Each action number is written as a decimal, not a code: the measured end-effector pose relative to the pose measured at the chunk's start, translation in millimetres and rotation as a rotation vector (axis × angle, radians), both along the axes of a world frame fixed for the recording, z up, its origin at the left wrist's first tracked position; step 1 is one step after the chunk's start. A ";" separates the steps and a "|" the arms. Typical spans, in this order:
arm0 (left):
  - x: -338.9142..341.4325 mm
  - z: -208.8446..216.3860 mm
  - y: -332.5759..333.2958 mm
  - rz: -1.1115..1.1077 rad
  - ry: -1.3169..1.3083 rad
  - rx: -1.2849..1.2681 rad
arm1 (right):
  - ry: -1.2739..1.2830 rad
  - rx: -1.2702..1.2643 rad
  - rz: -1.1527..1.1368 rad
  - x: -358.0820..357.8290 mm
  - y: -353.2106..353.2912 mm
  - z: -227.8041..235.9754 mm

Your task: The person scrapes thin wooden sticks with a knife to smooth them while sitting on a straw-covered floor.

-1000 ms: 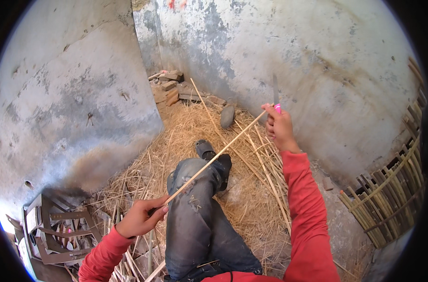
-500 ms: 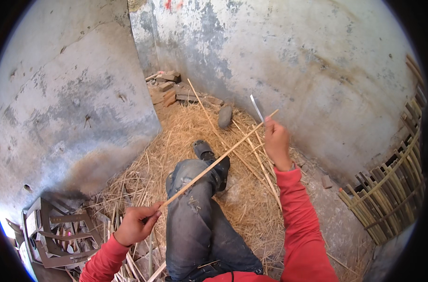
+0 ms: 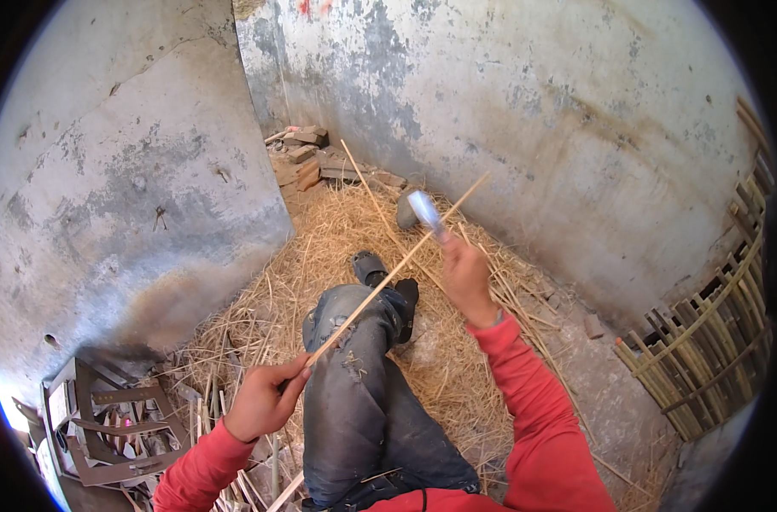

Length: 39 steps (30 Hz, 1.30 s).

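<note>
My left hand [image 3: 265, 398] pinches the thin, straight stick's [image 3: 371, 297] near end; right hand [image 3: 468, 277] fisted round knife [image 3: 424, 210], nearer stick's far end.

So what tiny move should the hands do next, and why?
I'd probably draw the shiny blade a little along the stick, stopping well short of the left hand. The right hand holds the blade where it crosses the stick, and the left hand grips the stick's near end.
</note>
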<state>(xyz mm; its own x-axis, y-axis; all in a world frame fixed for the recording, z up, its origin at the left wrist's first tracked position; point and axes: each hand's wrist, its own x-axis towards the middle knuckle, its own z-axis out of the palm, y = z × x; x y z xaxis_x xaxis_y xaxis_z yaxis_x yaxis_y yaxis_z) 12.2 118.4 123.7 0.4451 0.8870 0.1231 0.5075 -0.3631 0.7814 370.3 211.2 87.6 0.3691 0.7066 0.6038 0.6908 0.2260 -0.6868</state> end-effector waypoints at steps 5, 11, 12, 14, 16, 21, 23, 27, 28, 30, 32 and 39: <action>8.8 -18.6 18.1 0.018 -0.129 0.028 | -0.213 0.003 0.390 -71.0 -40.6 -23.0; 17.1 -8.0 23.8 -0.008 -0.046 -0.062 | 0.015 0.063 0.109 -22.4 -5.0 8.0; 20.3 -12.3 29.2 -0.024 -0.065 -0.074 | -0.111 -0.050 0.173 -29.5 -8.6 -14.0; 18.5 -16.8 29.2 -0.026 -0.080 -0.100 | -0.177 0.025 0.396 -72.3 -36.7 -34.1; 16.2 -11.1 29.9 0.021 -0.153 -0.247 | -0.158 0.042 0.389 -79.4 -34.3 -28.7; 21.2 3.1 28.6 -0.016 -0.166 -0.351 | -0.003 0.125 0.117 -31.3 0.9 -2.6; 19.8 -0.6 33.1 -0.030 -0.150 -0.298 | -0.039 0.024 0.210 -59.1 -26.4 -13.0; 10.2 -11.5 32.8 -0.019 -0.196 -0.342 | -0.169 -0.026 0.479 -84.4 -51.2 -27.3; 9.0 -16.9 32.4 -0.008 -0.198 -0.354 | -0.023 -0.059 0.454 -77.0 -42.9 -25.7; 9.5 -16.5 31.1 -0.048 -0.195 -0.256 | 0.234 -0.091 0.373 -61.6 -27.8 -19.9; 12.1 -12.7 28.9 -0.074 -0.170 -0.254 | 0.386 -0.086 0.391 -47.2 -14.0 -22.1; 9.1 -12.5 19.7 -0.065 -0.061 -0.133 | 0.975 -0.243 0.537 -58.2 -11.5 0.7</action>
<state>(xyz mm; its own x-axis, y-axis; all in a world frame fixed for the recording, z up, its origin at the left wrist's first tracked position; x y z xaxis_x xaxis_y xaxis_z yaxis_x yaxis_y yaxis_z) 21.3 138.2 111.2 0.4969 0.8671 0.0354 0.4364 -0.2849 0.8535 312.1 199.7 88.3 0.2205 0.9741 0.0507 -0.3076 0.1188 -0.9441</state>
